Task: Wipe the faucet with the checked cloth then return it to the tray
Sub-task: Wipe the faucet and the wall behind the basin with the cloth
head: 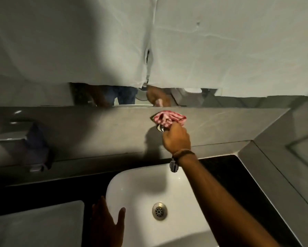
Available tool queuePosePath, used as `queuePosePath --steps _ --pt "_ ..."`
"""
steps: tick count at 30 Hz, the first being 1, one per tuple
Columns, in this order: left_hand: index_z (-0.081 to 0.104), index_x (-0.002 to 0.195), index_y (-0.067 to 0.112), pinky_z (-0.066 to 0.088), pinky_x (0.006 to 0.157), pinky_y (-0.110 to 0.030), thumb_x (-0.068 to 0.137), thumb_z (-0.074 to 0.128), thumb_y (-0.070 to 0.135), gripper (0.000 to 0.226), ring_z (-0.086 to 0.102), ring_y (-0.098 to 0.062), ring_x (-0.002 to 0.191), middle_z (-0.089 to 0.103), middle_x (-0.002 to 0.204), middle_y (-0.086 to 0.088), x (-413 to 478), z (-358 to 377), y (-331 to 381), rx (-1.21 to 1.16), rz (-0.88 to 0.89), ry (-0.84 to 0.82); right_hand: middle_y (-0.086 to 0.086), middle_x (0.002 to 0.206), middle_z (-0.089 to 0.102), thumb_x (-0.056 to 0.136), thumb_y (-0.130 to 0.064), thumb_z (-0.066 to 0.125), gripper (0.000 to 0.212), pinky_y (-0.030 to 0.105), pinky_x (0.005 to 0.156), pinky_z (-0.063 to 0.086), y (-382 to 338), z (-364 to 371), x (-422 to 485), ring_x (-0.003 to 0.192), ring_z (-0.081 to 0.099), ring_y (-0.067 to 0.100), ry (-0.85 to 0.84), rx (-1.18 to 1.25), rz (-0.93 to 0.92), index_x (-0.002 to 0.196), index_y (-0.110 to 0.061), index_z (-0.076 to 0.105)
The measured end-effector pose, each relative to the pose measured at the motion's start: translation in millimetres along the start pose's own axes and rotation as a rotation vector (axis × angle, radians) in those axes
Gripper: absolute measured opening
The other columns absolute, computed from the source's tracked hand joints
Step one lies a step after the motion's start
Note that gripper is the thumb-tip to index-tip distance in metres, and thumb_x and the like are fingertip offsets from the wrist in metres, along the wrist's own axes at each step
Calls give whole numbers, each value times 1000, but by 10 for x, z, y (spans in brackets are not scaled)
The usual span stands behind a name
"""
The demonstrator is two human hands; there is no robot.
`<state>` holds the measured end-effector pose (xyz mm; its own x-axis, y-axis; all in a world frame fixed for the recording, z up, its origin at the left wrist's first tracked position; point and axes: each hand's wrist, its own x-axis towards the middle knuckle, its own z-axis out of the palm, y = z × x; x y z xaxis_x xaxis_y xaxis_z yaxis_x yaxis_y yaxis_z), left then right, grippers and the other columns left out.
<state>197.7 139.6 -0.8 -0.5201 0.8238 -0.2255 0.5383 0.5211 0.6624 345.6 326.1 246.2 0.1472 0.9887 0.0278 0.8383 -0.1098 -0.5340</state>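
Nearest, left hand [107,223]: mine, open with the fingers spread, resting at the near left rim of the basin, holding nothing.
Tray [37,227]: pale and flat, on the dark counter just left of my left hand; the cloth is not on it.
Basin [131,184]: white, with a round metal drain [159,210] near its middle; my right forearm crosses above its right half.
Wrist: a band sits on my right wrist, with a small dark piece hanging under it above the basin's back edge.
Right hand [176,138]: closed in a grip around the bunched checked cloth, raised against the grey wall panel behind the basin.
Checked cloth [169,118]: red and white, crumpled, pressed over the top of the faucet.
Faucet [161,128]: only a small shiny bit of metal shows below the cloth, by my fingers.
Mirror strip [238,101]: above the panel, its upper part covered by pale sheeting.
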Motion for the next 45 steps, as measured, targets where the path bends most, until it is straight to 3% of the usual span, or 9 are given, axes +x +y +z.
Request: queuePosePath --steps 13,18,24,28,31,34,39,43,45 --pt "36 147 0 34 111 -65 63 7 95 130 39 -49 139 43 149 -31 72 -50 114 -4 -14 -76 21 118 70 103 -27 60 29 45 101 54 80 138 230 111 68 43 -244 -235 8 124 -8 66" --pt "27 151 2 26 118 -60 48 0 101 145 29 -44 146 33 157 -25 86 -84 125 14 -20 -65 28 123 78 109 -52 47 60 54 102 60 603 -35 555 104 78 38 -605 1001 455 118 -3 81" --pt "38 146 3 38 109 -61 56 8 98 134 44 -44 135 46 148 -25 142 -87 154 94 21 -36 25 121 80 103 -62 48 73 55 113 50 756 249 510 111 77 40 -716 1277 597 129 1 75" --pt "39 145 0 37 110 -62 57 6 97 136 43 -47 136 46 148 -26 98 -112 198 103 0 -41 5 102 81 112 -44 44 38 47 90 64 548 0 274 92 78 23 -371 483 42 123 -21 72" --pt "39 145 3 39 108 -63 54 7 99 136 46 -46 133 48 146 -25 97 -127 170 114 1 -55 20 167 44 110 -26 46 54 51 128 37 487 31 -68 148 48 33 -251 -287 -506 163 -16 44" --pt "38 146 4 41 106 -62 53 7 99 136 47 -45 131 48 146 -24 125 -117 124 125 -6 -54 19 181 4 111 -33 34 64 54 137 5 357 26 -151 168 -3 41 -386 -807 -651 169 -9 24" --pt "38 146 3 38 109 -61 65 10 93 124 44 -44 137 50 146 -23 118 -48 60 151 9 -20 14 148 68 105 -40 43 51 52 130 23 -117 -16 143 152 44 38 -506 -1341 -872 140 -14 70" --pt "28 150 10 33 115 -57 69 18 89 114 37 -37 143 44 152 -18 46 27 -38 186 5 10 6 154 61 110 -52 22 60 49 79 58 -509 150 223 128 65 39 -649 -1777 -1007 156 -26 51" --pt "28 150 10 32 116 -57 66 14 92 119 35 -36 144 42 154 -17 44 13 -47 180 -12 -1 3 163 53 109 -59 17 67 51 106 50 -509 92 289 146 53 33 -645 -1664 -1059 159 -26 48"
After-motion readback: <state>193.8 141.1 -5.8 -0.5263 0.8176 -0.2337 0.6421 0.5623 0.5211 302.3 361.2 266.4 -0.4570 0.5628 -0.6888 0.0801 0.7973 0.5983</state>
